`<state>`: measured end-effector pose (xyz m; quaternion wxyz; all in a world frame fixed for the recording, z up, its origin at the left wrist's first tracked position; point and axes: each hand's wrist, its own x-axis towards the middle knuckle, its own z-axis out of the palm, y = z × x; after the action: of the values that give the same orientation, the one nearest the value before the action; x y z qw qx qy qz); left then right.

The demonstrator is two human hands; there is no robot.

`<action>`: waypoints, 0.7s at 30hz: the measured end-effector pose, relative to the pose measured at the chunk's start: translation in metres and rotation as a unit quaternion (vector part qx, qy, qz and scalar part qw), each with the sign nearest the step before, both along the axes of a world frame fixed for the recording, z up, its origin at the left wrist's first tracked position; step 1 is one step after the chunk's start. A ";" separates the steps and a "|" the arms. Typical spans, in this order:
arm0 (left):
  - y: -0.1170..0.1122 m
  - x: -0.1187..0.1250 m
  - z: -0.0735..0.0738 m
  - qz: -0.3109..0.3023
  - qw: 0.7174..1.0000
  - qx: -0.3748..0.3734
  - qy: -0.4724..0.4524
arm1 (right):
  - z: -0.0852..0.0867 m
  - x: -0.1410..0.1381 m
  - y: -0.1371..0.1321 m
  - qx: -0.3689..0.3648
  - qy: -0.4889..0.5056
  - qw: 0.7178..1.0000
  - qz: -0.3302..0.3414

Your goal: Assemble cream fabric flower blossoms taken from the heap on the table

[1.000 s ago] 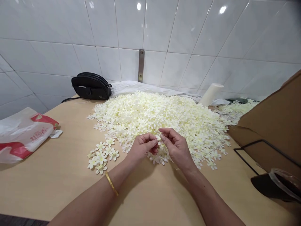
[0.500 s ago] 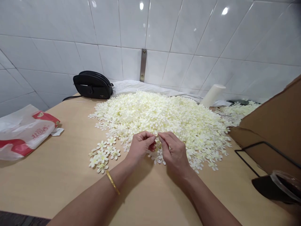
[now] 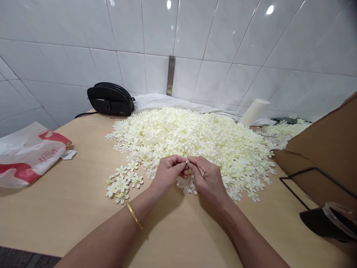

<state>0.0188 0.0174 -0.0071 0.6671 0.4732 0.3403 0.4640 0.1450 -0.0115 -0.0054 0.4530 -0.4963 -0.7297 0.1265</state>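
Just in front of a big heap of pale cream artificial flowers, my two hands meet fingertip to fingertip. My left hand, with a gold bangle on its wrist, pinches with thumb and forefinger, the other fingers curled. Against it, my right hand pinches too. A tiny whitish bit shows between the fingertips; it is too small to name. Several flowers lie under and behind the hands at the heap's front edge. Left of my left hand rests a small separate group of flowers on the table.
A black bag stands at the back left, a red and white plastic bag at the left edge. On the right are a cardboard box, a black wire frame and a dark cup. A white roll leans behind the heap.
Both hands stay together in nearly the same place, with the fingertips slightly shifted. A whitish bit now shows between them. The view has moved very slightly.
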 end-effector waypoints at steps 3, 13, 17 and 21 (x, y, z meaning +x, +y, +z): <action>-0.001 0.001 0.001 0.009 1.000 0.002 0.015 | 0.000 0.001 0.000 -0.009 -0.002 1.000 0.007; -0.001 0.000 0.001 0.000 1.000 -0.003 0.029 | 0.000 0.002 0.000 -0.017 -0.018 1.000 0.006; 0.000 0.000 0.001 0.000 1.000 -0.016 0.016 | 0.000 0.002 0.001 -0.021 -0.030 0.999 0.002; 0.000 0.001 0.000 -0.004 1.000 -0.021 0.010 | 0.000 0.002 0.000 -0.028 -0.012 1.000 -0.001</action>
<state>0.0194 0.0178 -0.0074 0.6755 0.4651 0.3543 0.4493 0.1471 -0.0110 -0.0055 0.4299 -0.5116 -0.7307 0.1402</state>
